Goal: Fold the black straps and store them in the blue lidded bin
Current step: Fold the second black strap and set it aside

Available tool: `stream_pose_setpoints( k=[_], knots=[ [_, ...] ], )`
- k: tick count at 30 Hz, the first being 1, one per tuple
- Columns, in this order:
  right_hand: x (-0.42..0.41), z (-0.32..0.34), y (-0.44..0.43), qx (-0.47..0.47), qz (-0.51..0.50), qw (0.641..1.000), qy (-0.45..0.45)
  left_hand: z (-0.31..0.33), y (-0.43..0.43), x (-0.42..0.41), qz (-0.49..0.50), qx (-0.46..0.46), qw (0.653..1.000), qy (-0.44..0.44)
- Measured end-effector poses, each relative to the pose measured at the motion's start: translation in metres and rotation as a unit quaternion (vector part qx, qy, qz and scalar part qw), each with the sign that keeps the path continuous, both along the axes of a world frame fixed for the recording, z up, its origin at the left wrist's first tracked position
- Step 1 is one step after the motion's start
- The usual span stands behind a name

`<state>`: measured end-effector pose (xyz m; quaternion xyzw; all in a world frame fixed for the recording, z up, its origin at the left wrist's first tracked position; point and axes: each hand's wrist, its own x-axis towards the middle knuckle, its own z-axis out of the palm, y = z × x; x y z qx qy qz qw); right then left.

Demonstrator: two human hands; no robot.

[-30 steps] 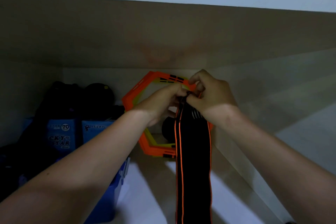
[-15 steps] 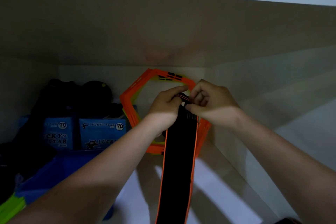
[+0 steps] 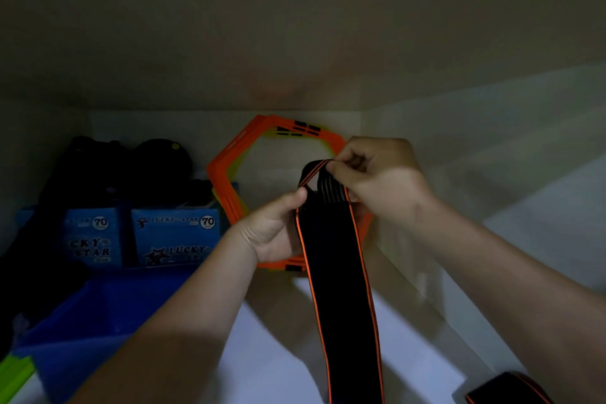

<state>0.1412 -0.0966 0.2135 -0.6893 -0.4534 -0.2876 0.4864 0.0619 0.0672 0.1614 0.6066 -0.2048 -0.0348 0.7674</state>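
A long black strap [image 3: 337,279] with orange edges hangs down from my two hands in the middle of the view. My right hand [image 3: 377,177] pinches its top end, which curls over into a fold. My left hand [image 3: 275,229] grips the strap's left edge just below the fold. The blue bin [image 3: 95,321] stands open at the lower left, under my left forearm. A second black strap [image 3: 505,389] with orange edging lies at the bottom right corner.
Orange hexagonal frames [image 3: 229,187] lean against the shelf's back wall behind my hands. Blue "Lucky Star" boxes [image 3: 173,236] and dark bags [image 3: 131,167] sit at the left. A shelf board hangs low overhead and a side wall closes the right.
My right hand has lifted the strap's top end and bent it over into a fold. My left hand slid lower down the strap. More of the blue bin shows now.
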Motion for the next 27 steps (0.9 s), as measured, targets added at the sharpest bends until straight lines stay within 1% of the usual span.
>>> stream_pose_setpoints(
  k=[2, 4, 7, 9, 11, 13, 17, 20, 23, 27],
  knots=[
    [0.000, 0.001, -0.007, 0.005, -0.025, 1.000, 0.008, -0.012, -0.011, 0.008, -0.060, -0.008, 0.998, -0.012],
    [0.003, 0.003, -0.015, 0.006, -0.044, 0.999, 0.008, -0.020, -0.025, 0.017, -0.067, -0.020, 0.997, -0.014],
    [0.007, 0.001, -0.026, 0.006, -0.064, 0.998, 0.006, -0.030, -0.041, 0.026, -0.051, -0.057, 0.997, -0.007],
    [0.009, -0.001, -0.031, 0.003, -0.083, 0.997, 0.001, -0.037, -0.047, 0.030, -0.017, -0.056, 0.998, -0.009],
    [0.012, -0.002, -0.034, 0.003, -0.101, 0.995, -0.009, -0.047, -0.052, 0.031, 0.077, -0.042, 0.996, -0.005],
    [0.018, -0.002, -0.034, 0.006, -0.102, 0.995, -0.008, -0.059, -0.056, 0.030, 0.162, -0.010, 0.987, -0.017],
    [0.033, -0.002, -0.027, 0.002, -0.107, 0.994, -0.006, -0.093, -0.060, 0.023, 0.274, 0.048, 0.960, -0.036],
    [0.048, -0.006, -0.017, 0.000, -0.105, 0.994, 0.010, -0.128, -0.064, 0.010, 0.301, 0.081, 0.950, -0.019],
    [0.061, -0.021, -0.004, -0.026, -0.104, 0.994, 0.034, -0.159, -0.067, -0.012, 0.287, 0.097, 0.953, 0.009],
    [0.079, -0.054, 0.019, -0.040, -0.105, 0.991, 0.072, -0.182, -0.055, -0.037, 0.281, 0.123, 0.951, 0.035]
  ],
)
